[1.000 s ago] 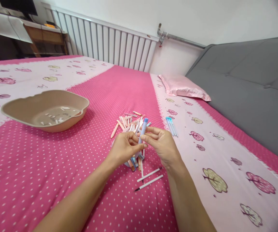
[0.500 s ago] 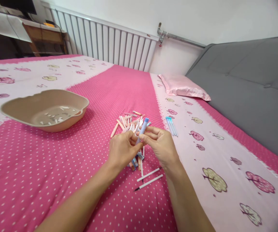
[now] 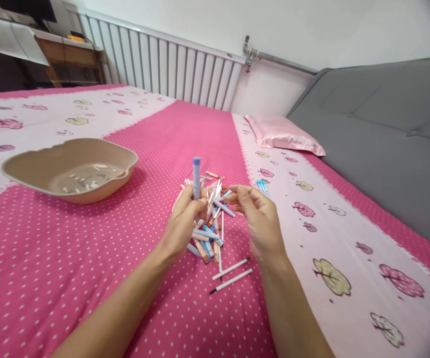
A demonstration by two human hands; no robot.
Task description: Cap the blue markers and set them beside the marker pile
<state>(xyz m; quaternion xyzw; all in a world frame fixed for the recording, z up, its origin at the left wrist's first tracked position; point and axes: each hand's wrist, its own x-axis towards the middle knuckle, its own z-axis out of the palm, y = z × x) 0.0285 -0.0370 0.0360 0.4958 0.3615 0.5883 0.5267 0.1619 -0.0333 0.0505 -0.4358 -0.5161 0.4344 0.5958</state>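
Note:
My left hand (image 3: 182, 221) is closed around a light blue pen (image 3: 196, 175) and holds it upright above a pile of pink, orange and blue pens (image 3: 208, 233) on the pink dotted bedspread (image 3: 69, 258). My right hand (image 3: 259, 219) hovers just right of the pile. Its fingers are curled into a loose pinch, and I cannot make out anything in them. Two thin white pens (image 3: 232, 275) lie on the bedspread between my forearms.
A beige basin (image 3: 24, 166) with small white pieces in it stands at the left. A few blue pens (image 3: 264, 188) lie together right of the pile. A pink pillow (image 3: 284, 134), a grey padded headboard (image 3: 386, 144) and a white radiator (image 3: 162, 67) border the bed.
Both hands held the blue pen together before. Now my left hand has lifted it upright and slightly left, and my right hand has let go and drawn off to the right.

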